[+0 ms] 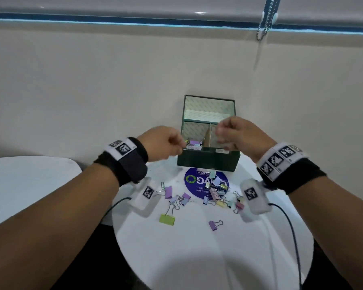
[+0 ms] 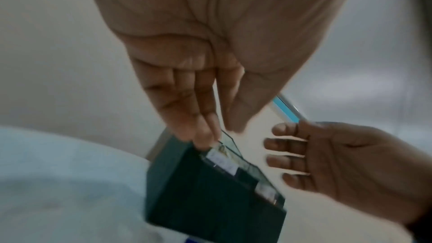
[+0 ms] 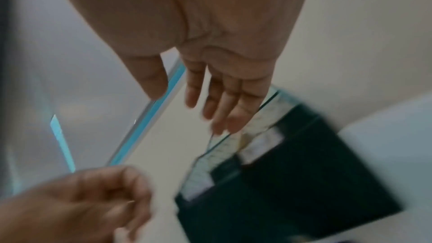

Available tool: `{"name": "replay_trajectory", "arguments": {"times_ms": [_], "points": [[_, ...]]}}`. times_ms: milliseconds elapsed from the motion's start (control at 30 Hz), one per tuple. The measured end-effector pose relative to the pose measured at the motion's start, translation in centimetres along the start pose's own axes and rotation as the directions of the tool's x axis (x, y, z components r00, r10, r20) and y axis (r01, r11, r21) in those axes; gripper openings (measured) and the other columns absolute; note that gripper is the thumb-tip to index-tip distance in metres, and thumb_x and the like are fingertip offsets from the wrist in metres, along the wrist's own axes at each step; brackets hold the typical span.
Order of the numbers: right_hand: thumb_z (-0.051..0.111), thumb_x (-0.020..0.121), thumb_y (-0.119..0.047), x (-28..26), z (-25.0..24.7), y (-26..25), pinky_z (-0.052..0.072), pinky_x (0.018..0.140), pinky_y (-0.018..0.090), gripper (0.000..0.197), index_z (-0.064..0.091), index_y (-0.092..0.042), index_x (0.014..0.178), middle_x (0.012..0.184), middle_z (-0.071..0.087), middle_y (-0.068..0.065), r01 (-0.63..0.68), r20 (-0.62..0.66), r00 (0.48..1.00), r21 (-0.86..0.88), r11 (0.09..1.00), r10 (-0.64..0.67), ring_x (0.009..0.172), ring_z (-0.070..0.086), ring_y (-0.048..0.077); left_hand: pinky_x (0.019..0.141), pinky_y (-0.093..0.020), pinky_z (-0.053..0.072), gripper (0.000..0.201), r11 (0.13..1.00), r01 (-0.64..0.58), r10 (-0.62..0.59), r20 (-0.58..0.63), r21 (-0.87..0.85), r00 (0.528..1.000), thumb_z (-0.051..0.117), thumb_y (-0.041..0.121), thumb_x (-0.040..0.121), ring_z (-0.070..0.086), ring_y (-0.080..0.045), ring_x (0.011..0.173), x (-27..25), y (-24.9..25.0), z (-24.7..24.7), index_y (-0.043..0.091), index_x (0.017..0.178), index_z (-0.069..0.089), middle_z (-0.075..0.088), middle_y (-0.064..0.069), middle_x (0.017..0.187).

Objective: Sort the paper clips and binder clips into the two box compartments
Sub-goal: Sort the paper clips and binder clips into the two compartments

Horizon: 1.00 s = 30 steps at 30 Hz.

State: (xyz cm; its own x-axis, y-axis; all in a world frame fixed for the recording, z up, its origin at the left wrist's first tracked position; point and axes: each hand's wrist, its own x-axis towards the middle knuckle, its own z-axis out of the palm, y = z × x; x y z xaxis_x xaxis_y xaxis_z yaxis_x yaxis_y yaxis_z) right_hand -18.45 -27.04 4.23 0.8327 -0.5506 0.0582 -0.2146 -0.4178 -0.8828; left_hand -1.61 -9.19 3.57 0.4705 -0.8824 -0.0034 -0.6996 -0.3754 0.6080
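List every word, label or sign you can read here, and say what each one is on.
"keep our ... clean", upside down, partly hidden by clips: on the round blue sticker on the white table.
Large white letters beside a green recycling-arrows logo, same sticker: only partly legible.
Two white labels on the green box front rim: too blurred to read.
Black-and-white square marker codes on both wristbands: patterns, not text.

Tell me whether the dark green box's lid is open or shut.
Open. The dark green box has its lid raised upright against the wall, exposing both compartments; pastel binder clips show in the left one.
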Motion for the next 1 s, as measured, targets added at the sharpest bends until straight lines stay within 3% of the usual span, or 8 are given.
{"name": "replay_trajectory", "arguments": {"times_ms": [100,200,300,467,600,700,800,1000], "points": [[0.061,0.099,-0.024,-2.6,-1.0,1.9,0.048,0.072,0.022,0.006,0.064,-0.023,0.095,0.088,0.07,-0.006,0.071,0.195,0.981,-0.431,0.9,0.016,0.081,0.068,0.011,0.078,-0.019,0.045,0.027,0.923,-0.038,-0.082,0.291,0.384,0.953,0.07,0.028,0.087,0.061,-0.005,0.087,-2.4,-1.2,1.0,0.034,0.113,0.068,0.067,0.014,0.1],[0.059,0.098,-0.024,-3.9,-0.8,3.5,0.041,0.07,0.017,0.008,0.064,-0.029,0.094,0.092,0.065,-0.016,0.127,0.28,0.954,-0.696,0.707,0.104,0.085,0.061,0.006,0.081,-0.021,0.042,0.04,0.858,-0.057,-0.127,0.317,0.511,0.94,0.068,0.026,0.087,0.055,-0.008,0.092,-3.3,-2.0,2.2,0.036,0.126,0.06,0.062,0.012,0.11],[0.057,0.097,-0.023,-4.1,-0.3,4.3,0.04,0.072,0.018,0.011,0.063,-0.032,0.095,0.095,0.064,-0.018,0.133,0.274,0.955,-0.741,0.658,0.116,0.086,0.058,0.003,0.082,-0.021,0.046,0.036,0.856,-0.023,-0.142,0.277,0.517,0.95,0.063,0.02,0.088,0.057,-0.01,0.094,-3.2,-2.5,2.9,0.032,0.122,0.065,0.064,0.011,0.109],[0.054,0.096,-0.017,-3.5,1.3,4.2,0.049,0.083,0.026,0.018,0.064,-0.031,0.099,0.101,0.066,-0.013,0.176,0.296,0.95,-0.765,0.619,0.096,0.092,0.061,0.012,0.054,-0.014,0.036,0.015,0.868,0.024,-0.121,0.164,0.496,0.979,0.061,0.021,0.089,0.056,-0.004,0.068,-2.8,-2.2,3.5,0.023,0.085,0.075,0.064,0.013,0.071],[0.053,0.097,-0.012,-2.7,3.0,3.7,0.053,0.094,0.035,0.025,0.067,-0.03,0.108,0.114,0.065,-0.009,0.201,0.317,0.943,-0.781,0.591,0.098,0.104,0.061,0.018,0.074,-0.023,0.048,0.019,0.883,0.023,-0.105,0.148,0.469,0.983,0.056,0.02,0.092,0.061,-0.012,0.085,-2.7,-2.7,3.6,0.022,0.091,0.075,0.07,0.01,0.087],[0.055,0.094,-0.006,-1.9,3.6,3.7,0.052,0.1,0.037,0.042,0.066,-0.033,0.124,0.127,0.061,-0.005,0.212,0.333,0.933,-0.814,0.541,0.135,0.115,0.059,0.022,0.089,-0.02,0.045,0.031,0.898,0.02,-0.095,0.149,0.44,0.984,0.053,0.011,0.092,0.061,-0.011,0.103,-2.8,-3.1,3.8,0.025,0.11,0.074,0.071,0.01,0.108],[0.058,0.095,-0.01,-1.6,3.6,4.4,0.05,0.102,0.035,0.039,0.066,-0.028,0.129,0.127,0.06,-0.001,0.195,0.318,0.931,-0.85,0.49,0.181,0.115,0.059,0.024,0.086,-0.019,0.045,0.032,0.897,0.016,-0.09,0.146,0.443,0.985,0.056,0.01,0.089,0.061,-0.01,0.101,-2.5,-3.5,3.9,0.027,0.108,0.074,0.071,0.012,0.106],[0.056,0.093,-0.014,-1.4,2.2,5.3,0.054,0.089,0.029,0.02,0.067,-0.025,0.107,0.108,0.065,-0.001,0.027,0.188,0.956,-0.823,0.567,0.226,0.096,0.062,0.021,0.073,-0.021,0.043,0.024,0.879,0.043,-0.1,0.096,0.475,0.99,0.052,0.015,0.09,0.059,-0.011,0.086,-2.4,-3.7,3.9,0.024,0.091,0.074,0.066,0.012,0.088]]}}
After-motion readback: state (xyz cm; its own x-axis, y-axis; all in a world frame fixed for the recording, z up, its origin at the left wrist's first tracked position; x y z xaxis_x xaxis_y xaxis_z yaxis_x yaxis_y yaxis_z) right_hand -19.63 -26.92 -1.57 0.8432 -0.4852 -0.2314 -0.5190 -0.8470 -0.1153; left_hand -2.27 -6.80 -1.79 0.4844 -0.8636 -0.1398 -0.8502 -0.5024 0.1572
